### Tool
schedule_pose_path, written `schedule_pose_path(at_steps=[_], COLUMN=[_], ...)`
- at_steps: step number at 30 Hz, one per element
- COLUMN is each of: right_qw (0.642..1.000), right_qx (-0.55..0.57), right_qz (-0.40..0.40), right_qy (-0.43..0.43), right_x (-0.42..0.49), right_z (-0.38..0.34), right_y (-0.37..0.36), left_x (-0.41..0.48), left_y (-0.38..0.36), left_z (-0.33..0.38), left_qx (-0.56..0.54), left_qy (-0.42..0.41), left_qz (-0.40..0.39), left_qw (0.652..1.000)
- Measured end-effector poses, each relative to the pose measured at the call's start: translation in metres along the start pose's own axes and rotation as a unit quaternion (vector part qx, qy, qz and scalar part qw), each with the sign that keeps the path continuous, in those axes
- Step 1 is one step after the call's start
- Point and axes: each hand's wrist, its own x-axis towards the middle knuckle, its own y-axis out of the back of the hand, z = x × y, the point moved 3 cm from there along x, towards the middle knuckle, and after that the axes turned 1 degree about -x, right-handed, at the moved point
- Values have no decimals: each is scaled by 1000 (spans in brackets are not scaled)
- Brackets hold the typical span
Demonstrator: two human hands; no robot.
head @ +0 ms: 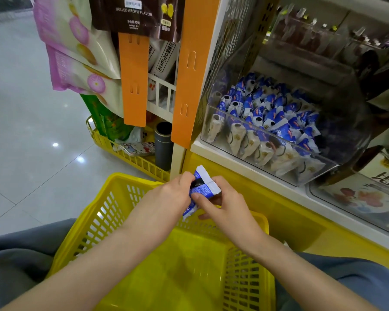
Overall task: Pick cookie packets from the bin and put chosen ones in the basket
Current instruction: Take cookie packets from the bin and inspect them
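Blue and white cookie packets (203, 188) are held between both hands above the far rim of the yellow basket (112, 212). My left hand (166, 200) grips them from the left, with one packet's end sticking out below it. My right hand (225, 205) pinches a packet from the right with thumb and fingers. Up and to the right, a clear plastic bin (319, 169) on the shelf holds several more of the same packets (263, 113). The inside of the basket shows only its yellow floor.
An orange shelf post (189, 70) stands left of the bin. Hanging snack bags (76, 52) fill the upper left. A second yellow basket (126, 156) with a dark cylinder (163, 145) sits on the floor behind. A yellow shelf base (290, 221) runs along the right.
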Motion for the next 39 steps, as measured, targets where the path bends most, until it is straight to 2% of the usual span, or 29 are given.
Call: schedule_pose_path(at_steps=[4, 9, 12, 14, 16, 19, 21, 22, 23, 25, 26, 28, 34, 36, 39], right_qw=[998, 998, 999, 999, 997, 997, 998, 998, 996, 993, 991, 986, 990, 989, 976], right_qx=[-55, -52, -24, 37, 74, 73, 59, 59, 63, 66, 72, 109, 95, 101, 156], right_qz=[7, 19, 23, 15, 0, -2, 15, 27, 39, 60, 66, 62, 45, 45, 109], right_qy=[21, 25, 6, -3, 8, 16, -6, -21, -40, -80, -95, -108, -97, -98, -105], right_x=[1, 3, 2, -1, -3, -8, -11, -12, -13, -13, -14, -17, -34, -40, -47], right_z=[-3, -9, -10, -11, -13, -14, -12, -10, -8, -3, 0, 4, 12, 12, 10], right_y=[0, 3, 6, 8, 11, 17, 22, 24, 26, 32, 36, 44, 64, 67, 74], left_x=[0, -1, 2, 7, 13, 18, 18, 17, 16, 11, 9, 8, 3, 2, 5], left_y=[2, 6, 4, 1, -1, -6, -10, -12, -14, -19, -20, -21, -30, -34, -36], left_z=[-2, -8, -11, -15, -18, -13, -6, -2, 2, 11, 16, 22, 35, 39, 38], left_qx=[43, -129, -194, -254, -362, -537, -613, -636, -639, -592, -562, -539, -489, -505, -551], left_qy=[-19, -14, 2, 24, 84, 180, 188, 175, 152, 94, 72, 51, 16, 20, 73], left_qz=[25, 113, 118, 100, 59, -17, -80, -123, -166, -223, -228, -225, -277, -260, -192], left_qw=[999, 985, 974, 962, 926, 824, 763, 742, 736, 769, 792, 810, 827, 823, 809])
